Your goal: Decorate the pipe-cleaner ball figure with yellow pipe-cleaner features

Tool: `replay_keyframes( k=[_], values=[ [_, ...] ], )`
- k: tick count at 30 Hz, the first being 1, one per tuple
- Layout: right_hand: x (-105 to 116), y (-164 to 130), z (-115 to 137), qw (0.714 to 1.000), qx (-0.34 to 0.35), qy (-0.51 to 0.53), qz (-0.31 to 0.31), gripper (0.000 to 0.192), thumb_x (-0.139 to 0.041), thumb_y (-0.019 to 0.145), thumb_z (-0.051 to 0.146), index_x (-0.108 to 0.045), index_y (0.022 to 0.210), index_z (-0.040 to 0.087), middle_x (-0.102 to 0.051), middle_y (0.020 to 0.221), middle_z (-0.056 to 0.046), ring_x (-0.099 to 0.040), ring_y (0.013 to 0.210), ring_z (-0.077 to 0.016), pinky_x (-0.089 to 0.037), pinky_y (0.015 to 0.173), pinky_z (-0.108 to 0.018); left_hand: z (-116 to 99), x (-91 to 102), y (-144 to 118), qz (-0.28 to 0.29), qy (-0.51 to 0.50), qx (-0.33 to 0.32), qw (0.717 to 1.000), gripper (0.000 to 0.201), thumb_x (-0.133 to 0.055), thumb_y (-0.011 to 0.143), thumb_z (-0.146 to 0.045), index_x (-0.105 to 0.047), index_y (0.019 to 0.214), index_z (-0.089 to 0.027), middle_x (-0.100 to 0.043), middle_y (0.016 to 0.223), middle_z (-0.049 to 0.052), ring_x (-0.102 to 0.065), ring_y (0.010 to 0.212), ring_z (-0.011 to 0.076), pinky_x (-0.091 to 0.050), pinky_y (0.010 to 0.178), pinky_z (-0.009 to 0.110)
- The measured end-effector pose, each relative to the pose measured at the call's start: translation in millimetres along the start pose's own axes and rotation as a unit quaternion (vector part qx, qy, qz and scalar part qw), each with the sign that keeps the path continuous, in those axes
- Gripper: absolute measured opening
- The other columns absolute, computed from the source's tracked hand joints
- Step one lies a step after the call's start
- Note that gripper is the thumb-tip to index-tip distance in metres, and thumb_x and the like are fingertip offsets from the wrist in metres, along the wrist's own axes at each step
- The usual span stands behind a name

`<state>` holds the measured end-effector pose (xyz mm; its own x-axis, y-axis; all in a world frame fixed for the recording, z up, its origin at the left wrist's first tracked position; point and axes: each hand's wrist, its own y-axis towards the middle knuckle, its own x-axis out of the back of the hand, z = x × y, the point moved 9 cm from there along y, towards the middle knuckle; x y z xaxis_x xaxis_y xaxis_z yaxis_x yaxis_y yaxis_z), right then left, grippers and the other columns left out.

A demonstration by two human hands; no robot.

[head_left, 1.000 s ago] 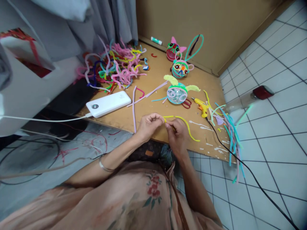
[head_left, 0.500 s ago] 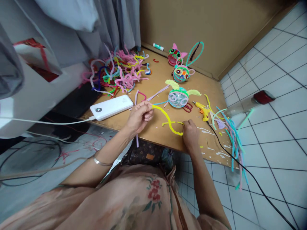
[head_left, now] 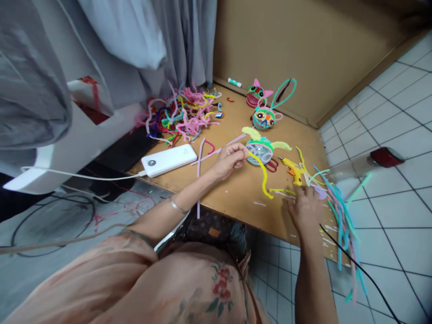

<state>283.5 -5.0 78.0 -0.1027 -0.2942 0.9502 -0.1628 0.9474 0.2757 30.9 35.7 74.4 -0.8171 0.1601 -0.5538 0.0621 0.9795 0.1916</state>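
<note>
My left hand [head_left: 232, 162] pinches one end of a bright yellow pipe cleaner [head_left: 264, 177], which hangs in a curve over the table. Behind it sits a round lantern-like craft [head_left: 259, 151] with a clear front, green-pink rim and two pale yellow ear shapes. My right hand [head_left: 306, 208] is at the handle end of a yellow glue gun [head_left: 294, 170], fingers stretched out and apart. Whether the fingertips touch the gun I cannot tell. A thinner yellow strip [head_left: 282, 191] lies beside this hand. Red-handled scissors [head_left: 272, 165] lie partly behind the round craft.
A tangled heap of coloured pipe cleaners [head_left: 189, 114] fills the back left. A white power bank [head_left: 168, 160] with a cable lies in front of it. Two finished animal-face crafts [head_left: 264, 119] stand at the back. Long pipe cleaners [head_left: 344, 220] overhang the right edge, near the black cord [head_left: 357, 265].
My right hand has let go of the yellow pipe cleaner and moved right to the glue gun. My left hand still holds the pipe cleaner, now closer to the round craft. The view has shifted.
</note>
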Motion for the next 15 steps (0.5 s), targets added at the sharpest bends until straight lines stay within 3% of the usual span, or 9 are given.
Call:
replay_keyframes(
  k=[2, 4, 7, 12, 15],
  values=[
    [16, -1, 16, 0.991, 0.044, 0.105, -0.073, 0.032, -0.054, 0.086, 0.025, -0.067, 0.114, 0.015, -0.066, 0.108, -0.015, -0.058, 0.101, -0.0298, -0.047, 0.088, -0.045, 4, -0.5, 8, 0.024, 0.009, -0.005, 1.0, 0.022, -0.07, 0.063, -0.028, -0.054, 0.066, -0.015, -0.042, 0.05, -0.008, -0.03, 0.042, 0.0017, -0.017, 0.047, 0.02],
    [32, -2, 29, 0.962, 0.069, 0.224, -0.141, 0.027, -0.051, 0.089, 0.026, -0.069, 0.107, 0.018, -0.069, 0.101, -0.012, -0.062, 0.098, -0.0262, -0.049, 0.088, -0.044, 2, -0.8, 16, 0.046, 0.011, -0.01, 0.999, 0.022, -0.071, 0.064, -0.029, -0.055, 0.066, -0.015, -0.042, 0.049, -0.008, -0.031, 0.042, 0.0022, -0.018, 0.047, 0.021],
    [43, 4, 45, 0.918, 0.055, 0.349, -0.181, 0.025, -0.047, 0.093, 0.026, -0.07, 0.101, 0.02, -0.07, 0.096, -0.009, -0.065, 0.093, -0.0229, -0.054, 0.08, -0.04, -1, -2.6, 27, 0.071, 0.014, -0.006, 0.997, 0.024, -0.072, 0.063, -0.031, -0.054, 0.066, -0.016, -0.041, 0.047, -0.009, -0.031, 0.041, 0.0032, -0.022, 0.046, 0.022],
    [58, 25, 76, 0.876, 0.057, 0.423, -0.225, 0.019, -0.052, 0.092, 0.026, -0.07, 0.097, 0.021, -0.072, 0.093, -0.008, -0.066, 0.087, -0.0212, -0.054, 0.075, -0.037, 1, -2.2, 42, 0.088, 0.014, 0.011, 0.996, 0.027, -0.073, 0.061, -0.036, -0.054, 0.066, -0.016, -0.039, 0.046, -0.009, -0.029, 0.04, 0.0038, -0.023, 0.044, 0.022],
    [76, 37, 89, 0.864, 0.044, 0.411, -0.288, 0.022, -0.047, 0.094, 0.024, -0.069, 0.098, 0.022, -0.07, 0.093, -0.008, -0.066, 0.09, -0.0215, -0.053, 0.081, -0.039, 3, 8.4, 45, 0.056, 0.024, 0.001, 0.998, 0.023, -0.07, 0.061, -0.033, -0.055, 0.066, -0.016, -0.039, 0.045, -0.009, -0.029, 0.041, 0.0039, -0.021, 0.044, 0.021]
  ],
)
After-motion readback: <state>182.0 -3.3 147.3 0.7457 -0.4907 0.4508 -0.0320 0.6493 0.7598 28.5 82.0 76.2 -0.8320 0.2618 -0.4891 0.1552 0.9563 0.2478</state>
